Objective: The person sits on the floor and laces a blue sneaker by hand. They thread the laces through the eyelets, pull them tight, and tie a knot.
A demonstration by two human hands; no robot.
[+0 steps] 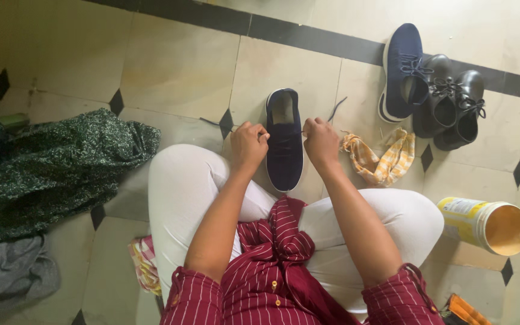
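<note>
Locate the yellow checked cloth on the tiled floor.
The yellow checked cloth lies crumpled right of centre, just beyond the right hand, between the navy shoe being laced and the black leather shoes.

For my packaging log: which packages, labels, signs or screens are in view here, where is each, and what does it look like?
Plastic tub: lying on its side on the floor by the person's right knee; round, yellow, open mouth facing right.
Label on the tub: pale wrap-around band with blue marks.
No signs or screens.
</note>
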